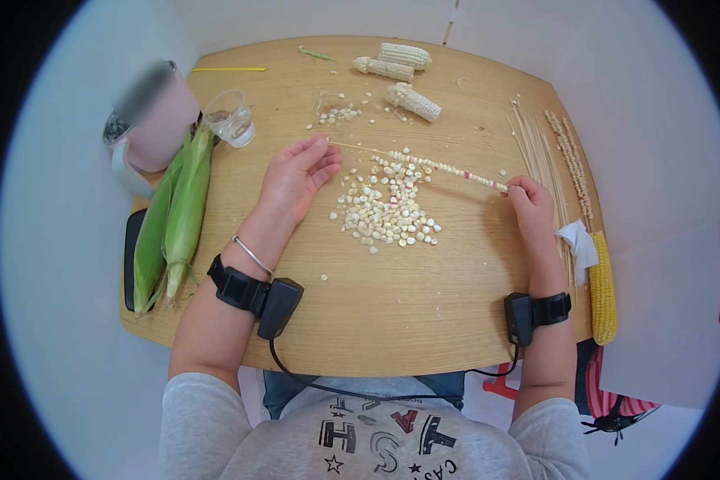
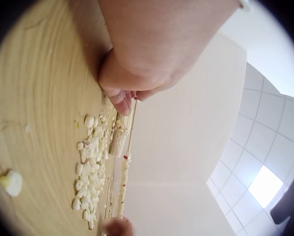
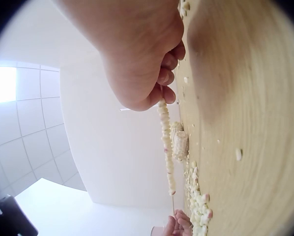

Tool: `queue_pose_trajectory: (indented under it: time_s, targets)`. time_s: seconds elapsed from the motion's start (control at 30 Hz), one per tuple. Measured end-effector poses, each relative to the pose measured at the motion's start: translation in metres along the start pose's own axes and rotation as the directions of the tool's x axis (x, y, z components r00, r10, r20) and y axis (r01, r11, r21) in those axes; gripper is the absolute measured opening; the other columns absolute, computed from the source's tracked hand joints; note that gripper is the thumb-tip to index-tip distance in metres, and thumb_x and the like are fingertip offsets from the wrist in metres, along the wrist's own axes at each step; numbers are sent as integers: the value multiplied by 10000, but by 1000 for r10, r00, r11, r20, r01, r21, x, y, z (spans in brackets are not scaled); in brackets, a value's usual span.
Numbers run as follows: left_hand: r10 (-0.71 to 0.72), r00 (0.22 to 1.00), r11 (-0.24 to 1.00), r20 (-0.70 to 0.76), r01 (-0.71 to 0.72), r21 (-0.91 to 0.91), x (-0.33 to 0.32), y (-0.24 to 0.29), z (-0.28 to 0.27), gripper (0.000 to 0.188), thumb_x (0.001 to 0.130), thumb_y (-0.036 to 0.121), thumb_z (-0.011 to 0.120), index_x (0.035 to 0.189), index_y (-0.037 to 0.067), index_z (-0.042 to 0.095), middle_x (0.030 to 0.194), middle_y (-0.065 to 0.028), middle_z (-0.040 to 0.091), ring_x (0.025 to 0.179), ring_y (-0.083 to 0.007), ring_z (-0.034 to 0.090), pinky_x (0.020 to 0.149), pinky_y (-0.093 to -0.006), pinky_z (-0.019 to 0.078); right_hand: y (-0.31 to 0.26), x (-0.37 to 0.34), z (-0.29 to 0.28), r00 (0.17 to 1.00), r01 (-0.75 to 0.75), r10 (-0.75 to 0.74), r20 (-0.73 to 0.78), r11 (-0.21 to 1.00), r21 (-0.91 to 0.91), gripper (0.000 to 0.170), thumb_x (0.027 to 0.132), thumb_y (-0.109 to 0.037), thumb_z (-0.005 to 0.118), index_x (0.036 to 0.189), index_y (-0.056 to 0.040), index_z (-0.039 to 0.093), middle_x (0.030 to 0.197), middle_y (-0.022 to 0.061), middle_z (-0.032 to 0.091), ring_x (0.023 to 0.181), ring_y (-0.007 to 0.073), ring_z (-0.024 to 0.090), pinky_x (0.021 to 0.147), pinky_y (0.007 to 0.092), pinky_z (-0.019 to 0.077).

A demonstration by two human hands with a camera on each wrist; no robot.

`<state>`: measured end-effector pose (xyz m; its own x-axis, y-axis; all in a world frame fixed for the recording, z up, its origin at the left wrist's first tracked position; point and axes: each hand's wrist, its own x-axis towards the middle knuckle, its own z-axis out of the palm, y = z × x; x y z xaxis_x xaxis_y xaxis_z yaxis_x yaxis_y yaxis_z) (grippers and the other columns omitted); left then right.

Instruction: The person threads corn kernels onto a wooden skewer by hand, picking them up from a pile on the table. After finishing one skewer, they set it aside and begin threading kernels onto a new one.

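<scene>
A thin wooden skewer (image 1: 356,147) with a row of pale corn kernels (image 1: 448,169), a few of them reddish, stretches between the two hands above the table. My right hand (image 1: 534,210) pinches its right end, beside the last threaded kernels. At the bare left end, the thumb and fingertips of my left hand (image 1: 298,176) pinch the tip. In the left wrist view a small reddish bit shows at those fingertips; I cannot tell whether it is a kernel. Below the skewer lies a pile of loose kernels (image 1: 388,210).
Stripped cobs (image 1: 414,102) lie at the back. Green-husked corn ears (image 1: 188,216), a clear cup (image 1: 230,118) and a pink mug (image 1: 156,120) stand left. Bare skewers (image 1: 542,156), filled kernel skewers (image 1: 570,160), a white tissue (image 1: 578,242) and a yellow cob (image 1: 602,292) lie right.
</scene>
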<state>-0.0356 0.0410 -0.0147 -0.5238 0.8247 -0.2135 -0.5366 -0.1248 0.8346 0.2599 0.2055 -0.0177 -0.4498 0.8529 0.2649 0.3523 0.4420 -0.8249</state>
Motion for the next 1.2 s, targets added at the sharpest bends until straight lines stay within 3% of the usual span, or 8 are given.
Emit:
queue_pose_trajectory:
  time_s: [0.87, 1.2]
  targets:
    - [-1, 1000, 999, 26, 2, -50, 0, 1, -1, 168, 810, 110, 578, 921, -6, 529, 803, -85, 584, 723, -139, 574, 647, -221, 496, -3, -2, 3, 995, -6, 3, 99, 999, 34, 141, 760, -97, 482, 749, 12, 571, 595, -23, 484, 553, 41, 403, 493, 201, 318]
    - [-58, 992, 998, 112, 61, -19, -7, 1, 10, 166, 822, 93, 554, 960, 4, 527, 809, -73, 590, 692, -110, 576, 590, -188, 496, -6, -3, 6, 992, 14, -21, 128, 998, 57, 131, 769, -92, 488, 745, 10, 567, 604, -24, 484, 562, 38, 407, 495, 200, 319]
